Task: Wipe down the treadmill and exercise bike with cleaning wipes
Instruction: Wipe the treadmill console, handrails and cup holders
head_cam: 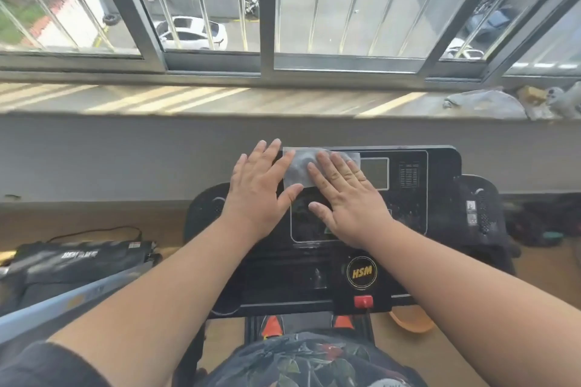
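Nearest: red safety key [363,301] and HSM badge [361,272] on black treadmill console [440,185]. Left hand [257,185] and right hand [345,198], fingers straight and spread, press flat a cleaning wipe [298,171] on the console's upper panel. Beyond: grey wall, sunlit windowsill [188,99], barred window [283,9].

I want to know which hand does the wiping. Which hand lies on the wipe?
The right hand: its fingers press flat on the wipe; the left hand touches only its edge.

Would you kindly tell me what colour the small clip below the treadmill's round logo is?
Red, seen in the head view: the clip under the logo.
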